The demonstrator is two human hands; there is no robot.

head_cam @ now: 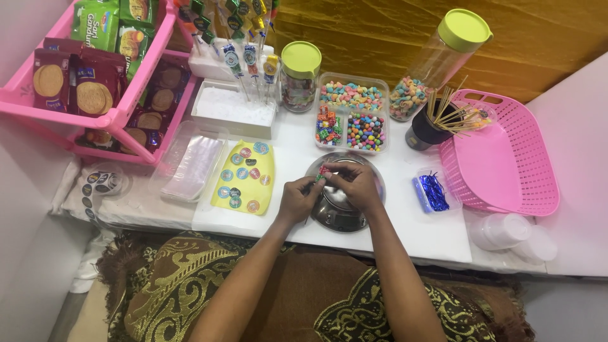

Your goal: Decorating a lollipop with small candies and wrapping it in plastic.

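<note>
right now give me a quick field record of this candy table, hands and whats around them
left hand: pinching a small colourful piece with the right, over the bowl
right hand: fingers on the same piece
bowl: round steel bowl on the white table
behind: divided clear tray of candies
left: yellow sticker sheet
right: pink basket, blue twist ties

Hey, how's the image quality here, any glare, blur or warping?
Head view: even, bright light with soft shadows; mild glare on the steel bowl and the plastic sleeves; both hands fairly sharp; the small candy between them too tiny to resolve; table edges bow slightly.
</note>
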